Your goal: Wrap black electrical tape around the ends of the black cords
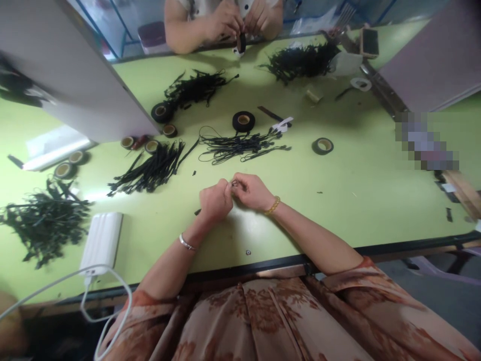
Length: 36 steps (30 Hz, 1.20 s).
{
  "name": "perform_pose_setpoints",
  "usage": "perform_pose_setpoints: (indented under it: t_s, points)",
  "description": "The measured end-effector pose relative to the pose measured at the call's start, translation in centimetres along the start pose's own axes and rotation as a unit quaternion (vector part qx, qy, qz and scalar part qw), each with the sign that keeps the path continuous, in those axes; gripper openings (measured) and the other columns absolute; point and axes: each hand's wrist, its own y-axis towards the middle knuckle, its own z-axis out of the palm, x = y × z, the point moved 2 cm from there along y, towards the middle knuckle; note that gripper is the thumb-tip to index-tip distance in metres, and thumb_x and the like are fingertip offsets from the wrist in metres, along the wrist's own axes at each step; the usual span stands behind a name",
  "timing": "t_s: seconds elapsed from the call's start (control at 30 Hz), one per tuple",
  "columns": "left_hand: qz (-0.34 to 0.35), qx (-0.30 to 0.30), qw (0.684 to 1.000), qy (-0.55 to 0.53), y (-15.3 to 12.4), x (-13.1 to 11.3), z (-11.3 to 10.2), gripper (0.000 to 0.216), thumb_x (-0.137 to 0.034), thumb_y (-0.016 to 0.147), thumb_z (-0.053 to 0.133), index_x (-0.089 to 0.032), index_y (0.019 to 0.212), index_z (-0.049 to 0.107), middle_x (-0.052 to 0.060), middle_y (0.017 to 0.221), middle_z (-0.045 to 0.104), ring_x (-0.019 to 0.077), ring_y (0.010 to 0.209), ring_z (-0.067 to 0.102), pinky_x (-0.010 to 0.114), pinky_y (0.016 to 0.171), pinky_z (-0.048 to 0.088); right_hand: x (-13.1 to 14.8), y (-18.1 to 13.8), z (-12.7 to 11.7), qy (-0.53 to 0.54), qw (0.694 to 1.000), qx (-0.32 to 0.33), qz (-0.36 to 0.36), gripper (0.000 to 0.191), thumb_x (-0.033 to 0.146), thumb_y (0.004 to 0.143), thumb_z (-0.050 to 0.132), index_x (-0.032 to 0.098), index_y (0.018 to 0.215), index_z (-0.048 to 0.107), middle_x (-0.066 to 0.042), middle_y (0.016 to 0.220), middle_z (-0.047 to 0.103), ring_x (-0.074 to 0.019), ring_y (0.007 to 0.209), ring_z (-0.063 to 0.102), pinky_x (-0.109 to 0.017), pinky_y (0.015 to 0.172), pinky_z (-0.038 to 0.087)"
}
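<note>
My left hand (217, 201) and my right hand (254, 192) meet above the green table, fingers pinched together. Between the fingertips shows a small loop of thin black cable (235, 183); a dark end sticks out beside the left wrist, and the rest is hidden in the left fist. Just beyond the hands lies a loose bunch of thin black cables (236, 146). To the left is a denser bundle of black cables (156, 168). A roll of black tape (244, 121) lies behind the loose bunch, and another black tape roll (323, 146) is to the right.
Across the table, a person's hands (240, 22) hold a black tape roll. More black cable piles (197, 87) lie at the back and left. A white power bank (101, 243) with a white cord sits front left. Grey panels (82, 65) stand on both sides.
</note>
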Motion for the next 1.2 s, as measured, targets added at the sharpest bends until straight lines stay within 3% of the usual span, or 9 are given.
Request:
perform_pose_setpoints:
  t_s: [0.27, 0.5, 0.57, 0.67, 0.77, 0.83, 0.97, 1.07, 1.2]
  points:
    - [0.011, -0.028, 0.999, 0.024, 0.3, 0.3, 0.3, 0.037, -0.036, 0.099, 0.028, -0.016, 0.090, 0.058, 0.011, 0.076, 0.068, 0.0209, 0.065, 0.061, 0.030, 0.060, 0.027, 0.9, 0.0, 0.3, -0.190, 0.981, -0.020, 0.023, 0.010, 0.021, 0.082, 0.049, 0.019, 0.077, 0.057, -0.005, 0.070, 0.062, -0.0205, 0.071, 0.051, -0.031, 0.065, 0.029]
    - [0.074, -0.055, 0.989, -0.117, 0.3, 0.4, -0.2, 0.031, -0.034, 0.095, 0.036, -0.021, 0.069, 0.047, 0.002, 0.057, 0.051, 0.0151, 0.052, 0.042, 0.030, 0.058, 0.026, 1.2, 0.0, 1.0, -0.265, 0.963, -0.031, 0.035, 0.023, 0.028, 0.089, 0.046, 0.014, 0.090, 0.064, -0.014, 0.082, 0.068, -0.0261, 0.079, 0.055, -0.036, 0.071, 0.028]
    - [0.104, -0.056, 0.976, -0.184, -0.1, -0.4, -0.9, 0.032, -0.036, 0.094, 0.039, -0.021, 0.067, 0.044, 0.000, 0.055, 0.046, 0.0132, 0.050, 0.038, 0.029, 0.057, 0.026, 0.7, 0.1, 1.2, -0.283, 0.958, -0.035, 0.029, 0.022, 0.029, 0.086, 0.050, 0.013, 0.090, 0.065, -0.015, 0.079, 0.068, -0.0284, 0.082, 0.055, -0.037, 0.071, 0.027]
    - [0.083, -0.138, 0.947, -0.279, -0.3, -0.8, -2.3, 0.037, -0.044, 0.097, 0.035, -0.021, 0.069, 0.041, -0.002, 0.057, 0.044, 0.0118, 0.052, 0.037, 0.028, 0.056, 0.028, 0.1, 0.1, 1.5, -0.294, 0.955, -0.044, 0.009, 0.019, 0.024, 0.086, 0.050, 0.014, 0.088, 0.065, -0.014, 0.077, 0.068, -0.0286, 0.084, 0.055, -0.037, 0.071, 0.026]
    - [0.078, -0.117, 0.913, -0.382, 0.2, 0.0, -2.5, 0.044, -0.053, 0.096, 0.038, -0.021, 0.065, 0.037, -0.003, 0.056, 0.041, 0.0108, 0.053, 0.036, 0.026, 0.055, 0.031, 0.1, -0.1, 1.7, -0.306, 0.950, -0.051, -0.024, 0.024, 0.027, 0.091, 0.046, 0.014, 0.086, 0.066, -0.015, 0.078, 0.068, -0.0289, 0.085, 0.055, -0.038, 0.072, 0.026]
    - [0.063, -0.083, 0.888, -0.448, 0.8, 1.0, -1.9, 0.046, -0.056, 0.094, 0.040, -0.021, 0.065, 0.039, -0.003, 0.055, 0.041, 0.0100, 0.052, 0.036, 0.025, 0.054, 0.033, 0.3, -0.2, 2.2, -0.311, 0.948, -0.042, -0.055, 0.028, 0.031, 0.093, 0.046, 0.012, 0.096, 0.067, -0.016, 0.083, 0.070, -0.0299, 0.087, 0.055, -0.039, 0.074, 0.027]
    - [0.064, -0.036, 0.845, -0.531, 1.6, 2.5, -0.8, 0.043, -0.059, 0.091, 0.046, -0.019, 0.074, 0.049, -0.004, 0.059, 0.050, 0.0080, 0.049, 0.037, 0.024, 0.051, 0.033, 0.1, -0.1, 2.8, -0.267, 0.956, -0.033, -0.115, 0.042, 0.035, 0.095, 0.044, 0.008, 0.125, 0.057, -0.016, 0.092, 0.072, -0.0269, 0.083, 0.054, -0.038, 0.080, 0.032]
    - [0.051, -0.049, 0.859, -0.508, 1.7, 2.9, -0.8, 0.043, -0.059, 0.090, 0.048, -0.018, 0.076, 0.053, -0.005, 0.057, 0.046, 0.0085, 0.052, 0.038, 0.023, 0.053, 0.034, -0.2, -0.1, 2.1, -0.177, 0.971, -0.074, -0.142, 0.033, 0.030, 0.094, 0.044, 0.010, 0.113, 0.063, -0.013, 0.090, 0.070, -0.0231, 0.080, 0.055, -0.037, 0.085, 0.036]
    - [0.034, -0.054, 0.887, -0.458, 1.3, 2.5, -1.5, 0.044, -0.057, 0.090, 0.047, -0.018, 0.070, 0.052, -0.004, 0.057, 0.046, 0.0093, 0.054, 0.038, 0.023, 0.053, 0.033, -0.2, -0.3, 0.2, 0.051, 0.982, -0.157, -0.095, 0.027, 0.033, 0.092, 0.048, 0.015, 0.107, 0.061, -0.008, 0.091, 0.066, -0.0194, 0.083, 0.057, -0.033, 0.082, 0.044]
